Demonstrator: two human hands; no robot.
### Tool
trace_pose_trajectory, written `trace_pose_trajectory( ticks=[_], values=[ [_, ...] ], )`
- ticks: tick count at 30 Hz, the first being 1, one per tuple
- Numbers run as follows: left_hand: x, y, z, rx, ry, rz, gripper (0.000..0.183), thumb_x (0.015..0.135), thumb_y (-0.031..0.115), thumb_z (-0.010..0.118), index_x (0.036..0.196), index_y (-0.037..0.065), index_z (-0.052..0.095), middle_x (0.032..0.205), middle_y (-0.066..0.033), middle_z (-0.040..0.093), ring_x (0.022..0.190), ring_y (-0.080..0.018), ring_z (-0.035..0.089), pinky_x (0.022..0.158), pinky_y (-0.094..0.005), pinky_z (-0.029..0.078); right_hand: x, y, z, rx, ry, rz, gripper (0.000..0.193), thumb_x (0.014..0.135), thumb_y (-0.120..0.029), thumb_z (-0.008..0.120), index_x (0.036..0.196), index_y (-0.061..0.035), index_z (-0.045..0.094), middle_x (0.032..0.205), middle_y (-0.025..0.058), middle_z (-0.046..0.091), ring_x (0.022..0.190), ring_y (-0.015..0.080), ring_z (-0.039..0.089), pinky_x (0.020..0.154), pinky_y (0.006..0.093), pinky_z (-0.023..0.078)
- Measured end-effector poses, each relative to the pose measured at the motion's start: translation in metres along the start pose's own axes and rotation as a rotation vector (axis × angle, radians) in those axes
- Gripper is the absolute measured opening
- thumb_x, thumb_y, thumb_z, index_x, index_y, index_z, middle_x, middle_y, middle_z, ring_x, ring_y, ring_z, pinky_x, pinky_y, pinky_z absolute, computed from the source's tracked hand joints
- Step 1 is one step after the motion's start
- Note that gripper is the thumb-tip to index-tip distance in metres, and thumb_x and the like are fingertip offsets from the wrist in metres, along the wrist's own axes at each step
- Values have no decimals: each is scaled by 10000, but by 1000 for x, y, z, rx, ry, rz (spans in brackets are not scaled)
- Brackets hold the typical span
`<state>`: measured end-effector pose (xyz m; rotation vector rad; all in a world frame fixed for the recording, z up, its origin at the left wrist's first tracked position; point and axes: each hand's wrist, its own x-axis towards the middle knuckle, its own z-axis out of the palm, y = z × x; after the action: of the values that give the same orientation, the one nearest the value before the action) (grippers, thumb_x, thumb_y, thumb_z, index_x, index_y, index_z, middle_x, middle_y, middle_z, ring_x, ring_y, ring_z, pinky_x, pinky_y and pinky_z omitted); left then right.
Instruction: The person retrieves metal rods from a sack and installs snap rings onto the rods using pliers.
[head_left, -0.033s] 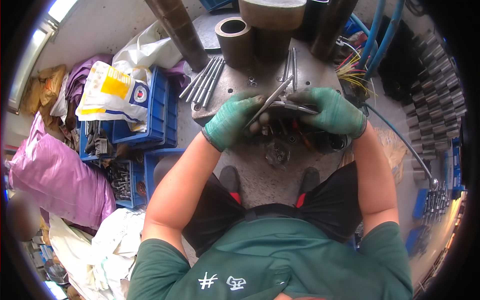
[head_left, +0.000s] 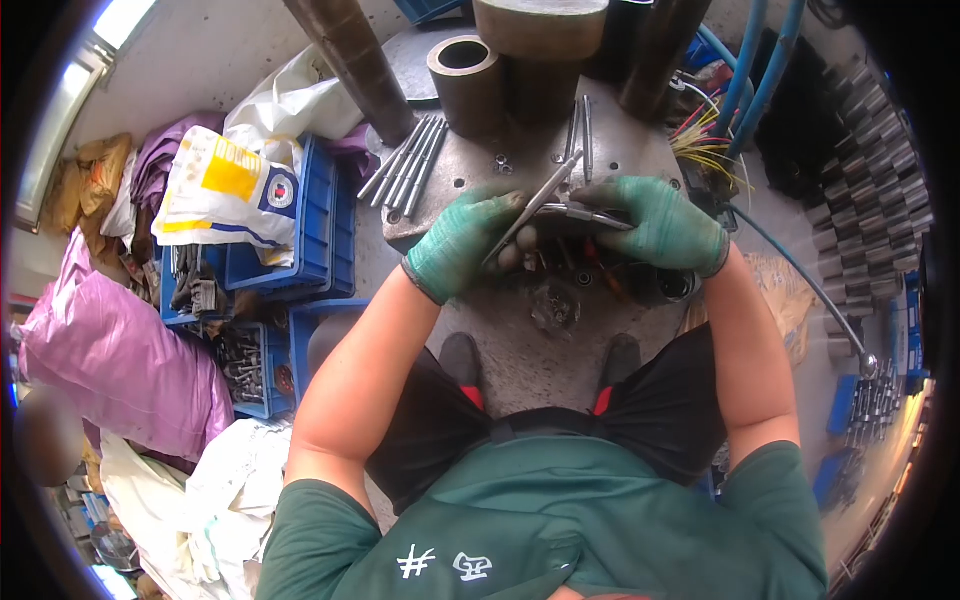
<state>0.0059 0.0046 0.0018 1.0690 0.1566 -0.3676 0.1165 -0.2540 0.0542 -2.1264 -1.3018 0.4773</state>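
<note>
My left hand (head_left: 464,238), in a green work glove, is closed on a slim metal rod (head_left: 554,184) that slants up and to the right. My right hand (head_left: 664,224), gloved alike, grips a second metal rod (head_left: 590,214), lying nearly level, its left end meeting or crossing the first. I cannot tell whether the two are joined. Both hands are over the near edge of a grey metal plate (head_left: 470,160). Several similar rods (head_left: 412,168) lie side by side on the plate's left, and two upright-lying rods (head_left: 587,140) rest beyond my hands.
A thick steel tube (head_left: 466,90) and a heavy column (head_left: 350,70) stand on the plate. At left are blue crates (head_left: 325,220), a white and yellow sack (head_left: 215,190) and a purple sack (head_left: 120,350). Stacked metal cylinders (head_left: 865,190) and blue hoses (head_left: 765,95) are at right.
</note>
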Motion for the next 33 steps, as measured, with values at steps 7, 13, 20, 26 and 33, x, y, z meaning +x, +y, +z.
trace_pose_trajectory(
  ticks=[7, 13, 20, 26, 33],
  values=[
    [-5, 5, -10, 74, -15, 34, 528, 1074, 414, 559, 1371, -21, 595, 772, -87, 711, 508, -116, 628, 427, -207, 469, 0, -11, -1, 437, -154, 189, 560, 912, -152, 723, 1437, 5, 606, 1162, 159, 734, 1053, 241, 690, 953, 374, 543],
    [-6, 17, 0, 300, 227, 144, 316, 996, 204, 666, 1206, -28, 705, 693, 39, 540, 519, -63, 450, 477, -226, 347, -8, -3, -9, 587, 14, 184, 589, 946, -176, 730, 1477, 15, 557, 1137, 49, 683, 1046, 127, 618, 951, 307, 522],
    [3, 37, -72, 1457, 958, 468, 380, 923, 322, 743, 1222, 88, 736, 1079, -224, 736, 997, -420, 714, 903, -472, 568, -6, 5, -16, 715, 63, 206, 516, 946, -156, 724, 1415, 22, 602, 1114, 29, 690, 1019, 109, 635, 923, 277, 537],
    [9, 36, -61, 1710, 965, 199, 585, 818, 374, 834, 1334, 144, 681, 1372, -149, 608, 1237, -375, 599, 1067, -519, 479, -10, -4, -18, 557, 99, 130, 489, 909, -144, 730, 1360, 20, 638, 1071, 12, 683, 985, 94, 615, 902, 259, 511],
    [1, 40, -72, 1631, 971, 162, 527, 821, 297, 805, 1304, 141, 662, 1306, -181, 644, 1191, -392, 636, 1037, -479, 529, -13, 1, -24, 746, 251, 167, 466, 908, -148, 702, 1320, 53, 622, 1013, 43, 689, 895, 135, 676, 831, 291, 547]
  ],
)
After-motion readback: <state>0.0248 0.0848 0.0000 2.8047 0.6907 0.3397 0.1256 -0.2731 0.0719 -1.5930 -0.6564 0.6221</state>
